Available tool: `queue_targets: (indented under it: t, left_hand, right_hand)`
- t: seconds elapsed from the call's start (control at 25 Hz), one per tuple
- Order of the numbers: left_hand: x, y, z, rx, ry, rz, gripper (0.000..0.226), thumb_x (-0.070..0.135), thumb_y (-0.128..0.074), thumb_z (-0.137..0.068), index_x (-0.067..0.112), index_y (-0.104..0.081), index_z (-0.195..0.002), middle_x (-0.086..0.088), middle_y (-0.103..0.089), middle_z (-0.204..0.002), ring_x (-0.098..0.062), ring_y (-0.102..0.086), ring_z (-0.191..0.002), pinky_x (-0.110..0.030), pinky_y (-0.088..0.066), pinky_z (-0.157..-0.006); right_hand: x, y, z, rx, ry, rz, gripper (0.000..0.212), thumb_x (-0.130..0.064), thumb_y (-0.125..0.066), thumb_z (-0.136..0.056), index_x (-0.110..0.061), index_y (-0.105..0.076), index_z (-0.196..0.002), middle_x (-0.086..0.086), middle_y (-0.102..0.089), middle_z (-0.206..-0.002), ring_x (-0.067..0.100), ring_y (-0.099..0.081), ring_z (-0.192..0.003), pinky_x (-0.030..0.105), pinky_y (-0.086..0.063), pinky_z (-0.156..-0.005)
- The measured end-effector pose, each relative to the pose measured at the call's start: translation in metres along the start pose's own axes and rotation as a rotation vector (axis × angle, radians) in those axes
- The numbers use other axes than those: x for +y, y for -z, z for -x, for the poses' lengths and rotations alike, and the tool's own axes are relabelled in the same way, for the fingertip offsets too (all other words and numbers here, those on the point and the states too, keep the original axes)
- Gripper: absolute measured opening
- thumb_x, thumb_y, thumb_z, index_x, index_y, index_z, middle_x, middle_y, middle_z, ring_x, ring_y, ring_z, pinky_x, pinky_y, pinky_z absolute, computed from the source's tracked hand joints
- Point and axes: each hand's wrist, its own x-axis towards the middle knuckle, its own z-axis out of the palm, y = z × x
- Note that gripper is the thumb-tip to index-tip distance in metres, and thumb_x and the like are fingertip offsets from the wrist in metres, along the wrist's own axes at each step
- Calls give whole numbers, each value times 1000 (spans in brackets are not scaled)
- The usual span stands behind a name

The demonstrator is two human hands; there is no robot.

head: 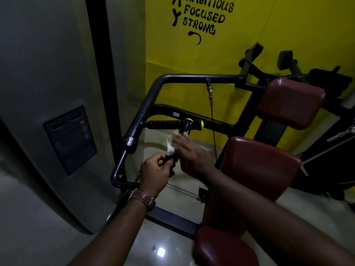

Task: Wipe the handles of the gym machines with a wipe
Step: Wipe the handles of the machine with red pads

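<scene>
Look to twelve o'clock: on the yellow wall [249,45] you read black hand-painted lettering [203,16], "AMBITIOUS", "FOCUSED", "STRONG", with large letters "A" and "Y" stacked at their left. At nine o'clock, the dark panel [70,140] on the grey cabinet [38,73] carries markings too dim for you to read.

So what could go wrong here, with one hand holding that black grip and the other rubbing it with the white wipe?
The wipe is a small wad under the right hand, so it may slip out or miss parts of the vertical handle. The left hand grips the handle's lower end, so that patch probably stays unwiped unless the hand shifts. The horizontal ribbed grip beside it could also be skipped.
</scene>
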Motion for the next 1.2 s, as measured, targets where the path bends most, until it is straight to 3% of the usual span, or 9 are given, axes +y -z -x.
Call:
queue_targets:
  t: [0.08,0.28,0.52,0.76,0.84,0.92,1.04,1.12,1.2]
  left_hand:
    - [2,1,2,1,-25,-36,8,9,-69,-86,11,-67,-79,-5,-72,-69,-22,-70,-55,-38,-58,-56]
    - [-1,1,0,14,-26,-35,11,9,-69,-86,16,-63,-79,-9,-72,-69,-21,-69,-53,-42,-59,-56]
    - [1,1,2,-2,-75,-58,3,11,-68,-87,11,-67,-84,-3,-72,-70,-18,-70,-56,-36,-58,-55]
    - [1,1,1,25,-77,-95,6,9,-69,-86,10,-65,-81,-7,-69,-66,-17,-69,-54,-38,-59,-55]
    - [4,1,3,34,-113,-141,7,7,-69,-86,7,-66,-80,-4,-68,-64,-7,-67,-53,-26,-55,-53]
    - [5,0,3,27,-117,-150,6,7,-69,-86,7,-66,-80,-3,-68,-65,-5,-66,-54,-22,-53,-52]
    - [1,0,0,21,-79,-120,7,12,-69,-86,12,-65,-81,-5,-71,-69,-15,-69,-54,-38,-59,-55]
    - [0,1,0,20,-78,-127,7,13,-68,-86,12,-65,-80,-5,-71,-69,-16,-69,-54,-42,-59,-55]
    - [2,1,2,22,-91,-138,6,13,-68,-86,11,-65,-81,-4,-71,-68,-15,-69,-54,-43,-59,-55]
  right_hand:
    - [4,1,7,-99,195,-39,32,6,-53,-85,3,-65,-115,22,-61,-126,32,-52,-126,49,-34,-112]
    - [43,15,-37,29,-40,9,26,-8,-47,-92,3,-66,-106,22,-63,-117,33,-59,-115,49,-44,-104]
    - [12,-8,10,17,174,-57,31,8,-58,-85,3,-65,-115,22,-61,-125,32,-52,-126,47,-36,-111]
    - [-13,-16,-26,420,-678,-269,38,-11,-52,-94,-1,-56,-131,13,-51,-140,19,-44,-134,25,-39,-108]
    - [-48,-20,-21,517,-895,-449,23,-11,-52,-97,-1,-68,-111,6,-69,-111,10,-64,-103,31,-52,-84]
    - [-60,-15,-20,529,-1129,-713,29,-17,-50,-98,-10,-60,-72,4,-59,-64,8,-50,-57,32,-39,-57]
    - [-11,-3,-43,674,-1552,-1393,24,-21,-50,-99,-7,-63,-85,15,-65,-69,16,-59,-62,30,-48,-58]
    - [13,5,-55,774,-1564,-1888,22,-16,-47,-101,-2,-63,-99,9,-70,-74,16,-68,-65,28,-56,-61]
    - [4,4,-48,698,-1533,-2012,23,-12,-42,-101,-2,-62,-107,13,-70,-84,20,-69,-76,32,-58,-79]
